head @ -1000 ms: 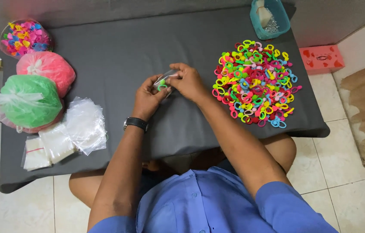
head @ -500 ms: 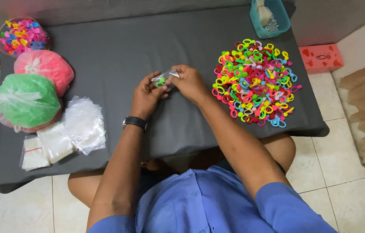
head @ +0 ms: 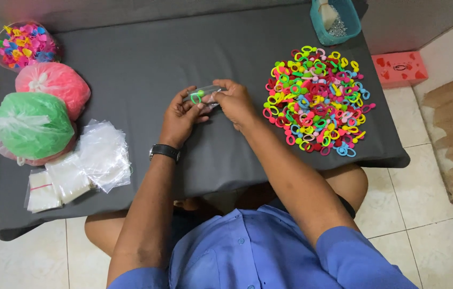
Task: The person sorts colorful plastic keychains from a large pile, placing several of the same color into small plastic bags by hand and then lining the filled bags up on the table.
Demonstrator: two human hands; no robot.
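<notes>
Over the middle of the dark grey table [head: 130,69], your two hands meet around a small clear plastic bag [head: 205,95] with a green ring-shaped piece showing through it. Your left hand [head: 181,115] is curled closed on the bag's left end, thumb and fingers pinching it, with a black wristwatch [head: 165,152] on that wrist. Your right hand [head: 234,101] grips the bag's right end from above, fingers bent down over it. The bag is held just above the tabletop, between both hands, well apart from the heap to your right. That heap, a spread of colourful plastic loops [head: 317,101] in pink, yellow, green, blue and red, lies on the table near your right forearm. Beyond it, at the table's far right edge, stands a teal basket [head: 339,21] with small pale items inside; what they are is too small to tell. On your left sit a tied green bag [head: 34,126] and a tied pink bag [head: 52,85], touching each other, with a bag of mixed colourful pieces [head: 23,45] farther back. Nearer you, a loose pile of empty clear bags [head: 100,155] lies just beside the green bag. A red box [head: 400,68] rests on the tiled floor beyond the table's right edge.
</notes>
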